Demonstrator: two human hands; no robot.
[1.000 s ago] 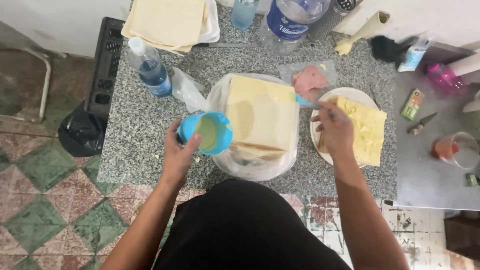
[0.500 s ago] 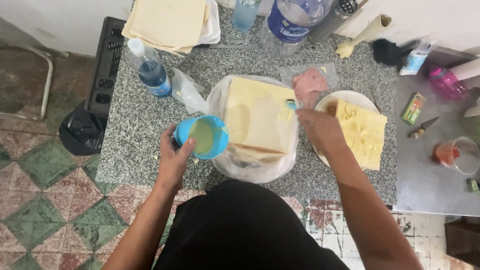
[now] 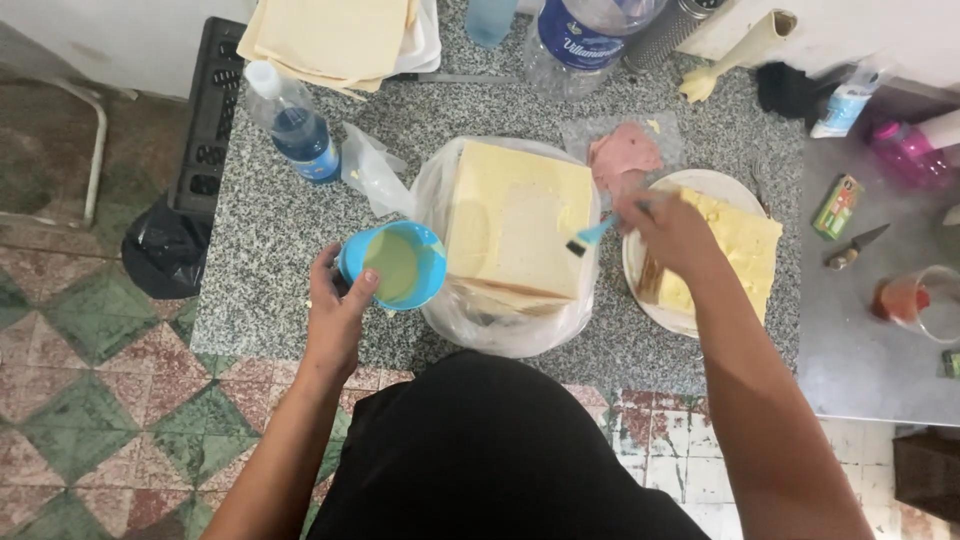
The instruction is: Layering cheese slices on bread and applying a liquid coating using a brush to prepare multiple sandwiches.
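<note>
My left hand (image 3: 335,310) grips a blue cup (image 3: 393,264) of pale yellow sauce, tilted toward me over the speckled counter's front. My right hand (image 3: 672,232) holds a small blue brush (image 3: 590,238), with its dark bristles touching the right edge of a stack of square bread sheets (image 3: 515,220). The stack lies on a clear plastic bag (image 3: 500,325). Behind my right hand a white plate (image 3: 650,290) carries bread covered with yellow cheese (image 3: 740,245).
Pink ham slices (image 3: 622,155) lie on plastic behind the plate. A small blue-liquid bottle (image 3: 295,125), a larger bottle (image 3: 590,40), more bread sheets (image 3: 335,40) and a grater stand at the back. A knife (image 3: 852,248) and a glass (image 3: 915,300) sit on the metal surface at right.
My right hand has moved left from the plate, bringing the brush onto the bread stack. The cup in my left hand has barely shifted.
</note>
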